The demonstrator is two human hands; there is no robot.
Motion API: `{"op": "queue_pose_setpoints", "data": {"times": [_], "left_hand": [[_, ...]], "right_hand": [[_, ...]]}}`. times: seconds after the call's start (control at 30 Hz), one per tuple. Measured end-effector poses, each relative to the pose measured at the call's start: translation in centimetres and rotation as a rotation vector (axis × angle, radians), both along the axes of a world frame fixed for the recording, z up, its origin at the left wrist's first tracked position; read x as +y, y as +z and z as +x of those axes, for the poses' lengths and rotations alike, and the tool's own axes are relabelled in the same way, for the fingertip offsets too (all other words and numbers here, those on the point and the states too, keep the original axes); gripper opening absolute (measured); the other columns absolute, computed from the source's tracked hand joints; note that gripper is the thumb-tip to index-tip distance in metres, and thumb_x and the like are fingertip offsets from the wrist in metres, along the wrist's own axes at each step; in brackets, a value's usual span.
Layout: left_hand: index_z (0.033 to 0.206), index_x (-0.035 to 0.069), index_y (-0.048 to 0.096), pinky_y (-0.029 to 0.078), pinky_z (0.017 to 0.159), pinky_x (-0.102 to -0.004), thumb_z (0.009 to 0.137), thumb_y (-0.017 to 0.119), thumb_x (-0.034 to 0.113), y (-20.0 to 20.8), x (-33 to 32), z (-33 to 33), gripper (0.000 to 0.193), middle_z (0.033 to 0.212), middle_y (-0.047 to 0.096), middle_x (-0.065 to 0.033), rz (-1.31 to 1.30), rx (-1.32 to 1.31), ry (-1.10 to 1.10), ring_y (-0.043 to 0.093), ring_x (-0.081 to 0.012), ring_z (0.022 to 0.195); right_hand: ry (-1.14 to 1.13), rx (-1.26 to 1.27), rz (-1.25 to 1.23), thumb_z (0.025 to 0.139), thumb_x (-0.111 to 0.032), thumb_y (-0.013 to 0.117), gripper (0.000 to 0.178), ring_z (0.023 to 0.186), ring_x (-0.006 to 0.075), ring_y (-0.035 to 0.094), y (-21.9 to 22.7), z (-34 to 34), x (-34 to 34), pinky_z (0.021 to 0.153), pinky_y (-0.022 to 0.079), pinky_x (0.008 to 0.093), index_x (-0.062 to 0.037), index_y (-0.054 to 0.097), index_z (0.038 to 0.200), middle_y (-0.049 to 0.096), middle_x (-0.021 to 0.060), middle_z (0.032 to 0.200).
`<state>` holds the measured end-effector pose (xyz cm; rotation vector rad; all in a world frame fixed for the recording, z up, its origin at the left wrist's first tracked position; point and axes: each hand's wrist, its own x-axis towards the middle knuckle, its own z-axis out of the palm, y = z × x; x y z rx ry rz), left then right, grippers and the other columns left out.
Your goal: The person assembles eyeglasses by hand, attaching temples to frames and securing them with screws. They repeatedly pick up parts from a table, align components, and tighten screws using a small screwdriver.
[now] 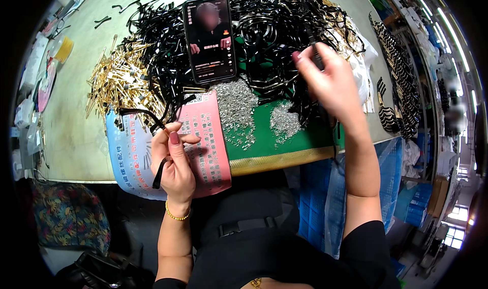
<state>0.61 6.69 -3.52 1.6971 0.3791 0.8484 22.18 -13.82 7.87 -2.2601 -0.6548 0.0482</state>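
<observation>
My left hand (175, 159) pinches dark eyeglass temples (136, 112) between its fingers, over the edge of a pink and blue printed sheet (211, 162). A black temple tip (159, 176) sticks out below the fingers. At the right, my right hand (330, 80) is closed around a slim dark tool (317, 57) whose exact kind I cannot make out. It is above the right side of a big heap of black eyeglass parts (259, 34). Small silver screws (236, 108) lie in a pile between the hands, with a smaller screw pile (284, 120) beside it.
A phone (209, 39) playing a video leans on the black heap. Gold temples (124, 78) are piled at the left. A green mat (305, 141) with a yellow front edge lies before me. Bundled striped temples (396, 80) line the right edge; a blue crate (317, 202) stands below.
</observation>
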Motion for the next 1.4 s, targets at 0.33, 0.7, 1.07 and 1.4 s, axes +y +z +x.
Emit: {"op": "queue_pose_setpoints", "data": {"times": [0.33,0.7,1.07,1.4], "left_hand": [[0.137,-0.001,0.045,0.049,0.078,-0.0315,0.113,0.038,0.016,2.0,0.9,-1.7,0.030,0.109,0.070,-0.0243,-0.022,-0.377,0.193,0.058,-0.0169,0.075],[0.132,-0.001,0.053,0.051,0.089,-0.0299,0.113,0.041,0.015,2.0,-0.2,-2.1,0.027,0.107,0.069,-0.0116,0.050,0.235,-0.215,0.065,-0.0151,0.096],[0.121,-0.003,0.057,0.054,0.083,-0.0306,0.111,0.046,0.013,1.8,0.1,-1.0,0.022,0.117,0.067,-0.0173,-0.013,0.011,-0.044,0.065,-0.0165,0.086],[0.127,-0.005,0.056,0.056,0.055,-0.0224,0.108,0.053,0.007,2.9,0.9,0.0,0.023,0.106,0.068,-0.0137,-0.320,0.098,-0.080,0.068,-0.0126,0.066]], "right_hand": [[0.638,-0.242,-0.098,0.088,-0.013,0.068,0.013,0.064,0.0130,0.062,1.2,-9.5,0.1,0.050,0.048,0.0255,-0.0062,0.059,0.094,0.061,0.0056,0.087],[0.395,0.081,-0.343,0.094,-0.020,0.070,0.029,0.081,0.0288,0.067,-0.5,-12.8,-2.0,0.056,0.054,0.0388,-0.0073,0.056,0.116,0.056,0.0110,0.102],[0.472,-0.055,-0.628,0.085,-0.006,0.065,0.056,0.076,0.0270,0.068,-2.0,-11.7,-3.0,0.055,0.055,0.0393,-0.0214,0.059,0.139,0.054,0.0129,0.096],[0.508,-0.028,-0.638,0.087,-0.007,0.064,0.054,0.074,0.0274,0.068,-2.0,-11.3,-2.8,0.055,0.056,0.0388,-0.0219,0.059,0.139,0.055,0.0148,0.098]]}}
